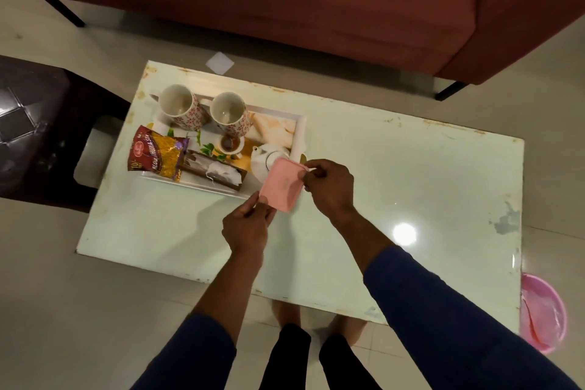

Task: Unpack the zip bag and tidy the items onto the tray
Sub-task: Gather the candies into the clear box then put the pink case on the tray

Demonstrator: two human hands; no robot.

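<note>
A small pink zip bag (281, 184) is held above the table, just off the tray's near right corner. My left hand (248, 225) pinches its lower left corner. My right hand (327, 188) pinches its upper right edge. The white-rimmed tray (300, 133) on the left of the table carries two floral mugs (180, 109), a snack packet (156, 152), a box of tea bags (215, 171), a small cup (228, 144) and a white teapot (262, 160), partly hidden behind the bag.
The white table (411, 187) stands in front of a red sofa (316, 3). A dark stool (34, 123) is to the left. A pink basin (543, 313) sits on the floor at the right corner. A white paper square (219, 63) lies beyond the table.
</note>
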